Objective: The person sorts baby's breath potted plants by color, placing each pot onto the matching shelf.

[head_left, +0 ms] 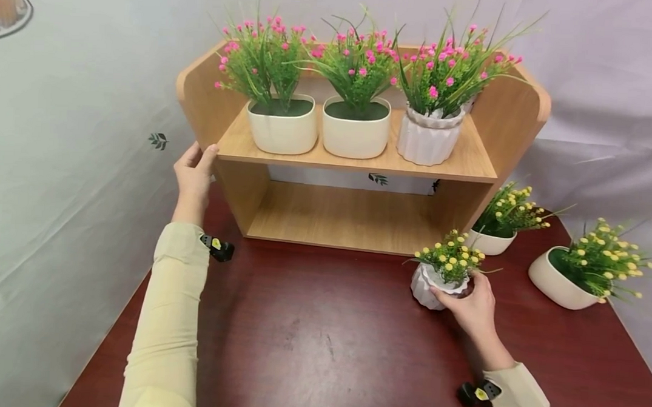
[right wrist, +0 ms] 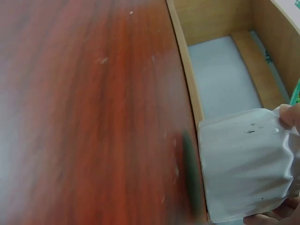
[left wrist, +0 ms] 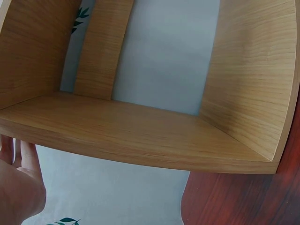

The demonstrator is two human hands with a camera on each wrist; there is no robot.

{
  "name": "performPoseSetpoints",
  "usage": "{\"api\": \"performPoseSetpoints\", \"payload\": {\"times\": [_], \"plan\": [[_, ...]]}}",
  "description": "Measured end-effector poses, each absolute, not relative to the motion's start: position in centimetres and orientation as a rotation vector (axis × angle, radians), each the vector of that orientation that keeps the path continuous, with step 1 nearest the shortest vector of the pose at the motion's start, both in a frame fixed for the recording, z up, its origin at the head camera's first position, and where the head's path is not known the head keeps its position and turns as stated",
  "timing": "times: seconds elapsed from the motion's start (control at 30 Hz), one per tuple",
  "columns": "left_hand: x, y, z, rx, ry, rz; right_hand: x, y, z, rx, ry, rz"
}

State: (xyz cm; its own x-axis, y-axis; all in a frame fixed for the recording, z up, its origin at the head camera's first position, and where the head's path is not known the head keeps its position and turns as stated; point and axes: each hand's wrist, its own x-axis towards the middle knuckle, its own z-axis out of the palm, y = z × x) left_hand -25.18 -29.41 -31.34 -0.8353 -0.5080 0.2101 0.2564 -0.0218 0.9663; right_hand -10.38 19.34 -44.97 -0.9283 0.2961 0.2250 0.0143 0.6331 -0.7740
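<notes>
My right hand (head_left: 474, 304) grips a white fluted flowerpot (head_left: 426, 287), thumb on the near side and fingers round the far side. Yellow artificial flowers (head_left: 455, 258) stand in this pot, which is close over the table in front of the shelf's lower right corner. In the right wrist view the pot's ribbed wall (right wrist: 248, 164) shows, with fingertips at its rim. At the left, my left hand (head_left: 193, 176) holds the side panel edge of a two-tier wooden shelf (head_left: 355, 165), about level with the middle board. Its fingers (left wrist: 29, 161) lie against the panel's outer face.
Two cream oval pots (head_left: 282, 129) and a white fluted pot (head_left: 429, 138), all with pink flowers, line the upper board. Right of the shelf, two cream pots with yellow flowers stand on the dark red table (head_left: 309, 336), one by the shelf, the other tilted (head_left: 560, 283).
</notes>
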Motion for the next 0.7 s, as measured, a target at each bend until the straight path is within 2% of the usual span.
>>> {"api": "performPoseSetpoints", "payload": {"times": [0.7], "plan": [[-25.3, -29.6, -31.6, 0.253, -1.757, -1.905, -14.6, 15.2, -44.7, -0.181, -2.421, 1.326]]}}
